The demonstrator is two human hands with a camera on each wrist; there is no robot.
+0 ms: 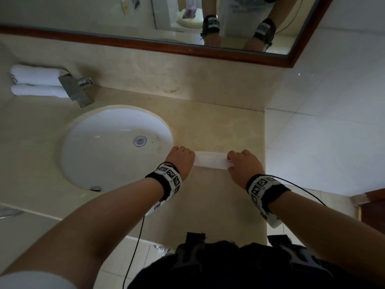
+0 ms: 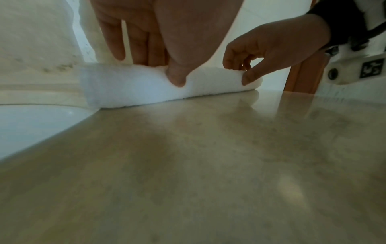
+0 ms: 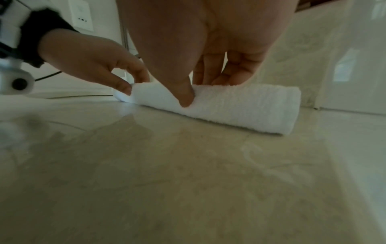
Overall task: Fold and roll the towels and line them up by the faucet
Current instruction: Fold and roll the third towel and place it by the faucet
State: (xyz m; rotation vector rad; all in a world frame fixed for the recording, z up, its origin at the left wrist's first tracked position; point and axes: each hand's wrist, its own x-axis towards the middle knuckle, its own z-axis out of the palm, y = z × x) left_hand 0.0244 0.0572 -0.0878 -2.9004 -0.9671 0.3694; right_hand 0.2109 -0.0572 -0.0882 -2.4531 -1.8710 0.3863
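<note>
A white towel roll (image 1: 210, 160) lies on the beige counter (image 1: 218, 197), just right of the sink. My left hand (image 1: 183, 156) grips its left end. In the left wrist view the thumb (image 2: 176, 79) presses the near side of the roll (image 2: 135, 89) and the fingers (image 2: 117, 41) curl over the top. My right hand (image 1: 236, 161) pinches the right end, thumb (image 3: 185, 97) dug into the terry of the roll (image 3: 240, 105). Two finished rolls (image 1: 36, 75) (image 1: 37, 90) lie side by side at the back left, behind the chrome faucet (image 1: 76, 88).
The round white sink basin (image 1: 93, 155) is left of my hands. A wood-framed mirror (image 1: 145, 17) hangs above the backsplash. The counter ends at a straight edge (image 1: 265, 142) just right of my right hand, with white wall tiles (image 1: 323, 132) beyond.
</note>
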